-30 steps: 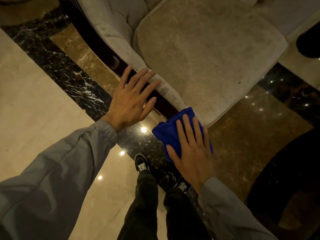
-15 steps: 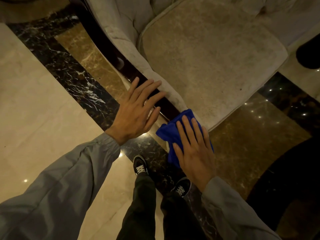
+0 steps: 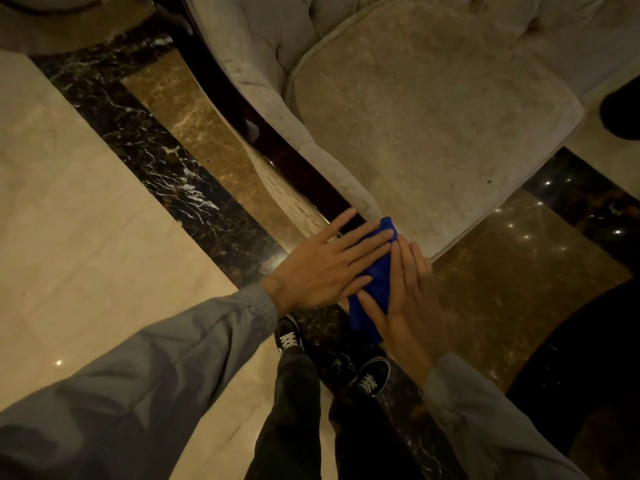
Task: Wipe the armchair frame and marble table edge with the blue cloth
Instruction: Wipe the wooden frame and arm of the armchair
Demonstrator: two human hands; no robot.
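The blue cloth [image 3: 375, 285] is folded over the front end of the armchair's dark glossy wooden frame [image 3: 277, 147], which runs diagonally from the top centre down to my hands. My left hand [image 3: 322, 268] lies over the cloth's left side with its fingers stretched across it. My right hand [image 3: 412, 306] presses flat on the cloth's right side. The cloth is squeezed between both hands, with only a narrow strip showing. The beige seat cushion [image 3: 433, 116] lies just beyond my fingertips.
Polished marble floor [image 3: 86, 220] in cream, brown and black bands spreads left and below. My two black shoes [image 3: 289, 336] stand right under the hands. A dark rounded surface [image 3: 588, 358] fills the lower right, too dim to identify. A dark object [image 3: 623, 112] sits at the right edge.
My left hand has slid right along the frame and come down onto the cloth, next to my right hand. The cloth has been bunched narrower between both hands.
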